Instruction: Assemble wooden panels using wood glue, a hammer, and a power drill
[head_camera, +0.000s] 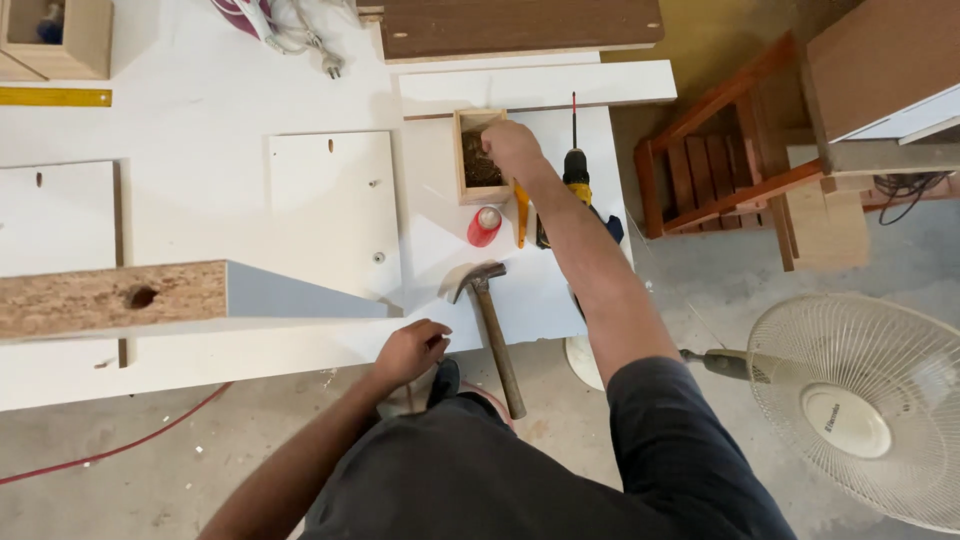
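Right hand (510, 148) pinched inside wooden box (478, 158), left hand (410, 350) curled – empty – hammer (490, 320), drill (575, 185) beside

Right hand (510, 148) extended forward, left hand (410, 350) curled near

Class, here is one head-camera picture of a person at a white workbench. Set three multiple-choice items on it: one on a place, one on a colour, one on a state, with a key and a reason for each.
1. Where is the right hand?
A. At the small wooden box
B. On the fan
C. On the ruler

2. What colour is the small bottle beside the box?
A. Blue
B. Red
C. Green

3. How is the hammer?
A. Swung in the air
B. Held in the left hand
C. Lying on the panel, unheld

Key: 1 A, fingers reach into the box; 2 B, its body is red; 3 C, it lies flat and neither hand grips it.
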